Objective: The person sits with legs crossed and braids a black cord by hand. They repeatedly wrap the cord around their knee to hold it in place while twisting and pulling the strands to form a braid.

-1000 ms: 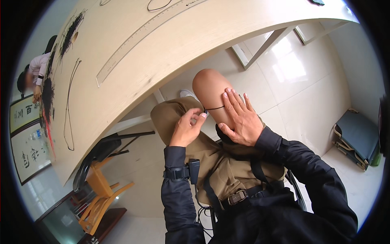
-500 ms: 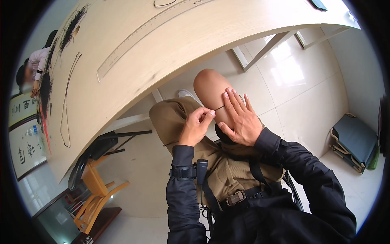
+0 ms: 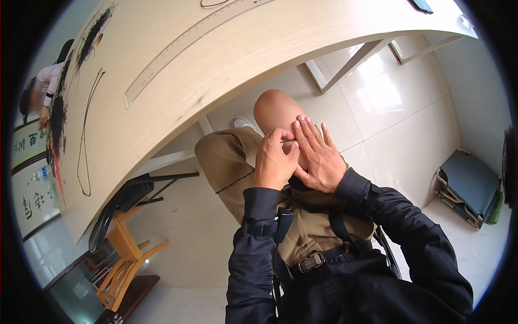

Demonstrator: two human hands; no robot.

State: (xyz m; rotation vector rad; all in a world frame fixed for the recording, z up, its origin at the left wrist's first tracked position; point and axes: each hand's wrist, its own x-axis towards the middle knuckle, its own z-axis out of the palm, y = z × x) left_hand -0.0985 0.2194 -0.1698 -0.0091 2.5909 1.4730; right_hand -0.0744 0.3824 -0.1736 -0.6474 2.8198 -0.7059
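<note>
My left hand (image 3: 276, 162) is closed in a pinch on a thin dark cord (image 3: 287, 141) above my bare knee (image 3: 272, 105). My right hand (image 3: 322, 164) lies flat on that thigh, fingers stretched out and palm down over the cord. The fingertips of both hands are close together, and most of the cord is hidden under them. A length of dark cord (image 3: 233, 184) also crosses the brown trouser leg (image 3: 221, 154) over my other knee.
A pale table (image 3: 178, 92) curves ahead, bearing a clear ruler (image 3: 156, 67), a looped dark cord (image 3: 86, 135) and black thread bundles (image 3: 58, 119). Another person (image 3: 47, 86) is at the far left. A wooden chair (image 3: 124, 243) stands left, and a folded blue-grey cot (image 3: 469, 183) leans right.
My left hand has moved right and slightly forward along the cord, close to my right fingers. My right hand stays flat on the thigh. The view has shifted slightly.
</note>
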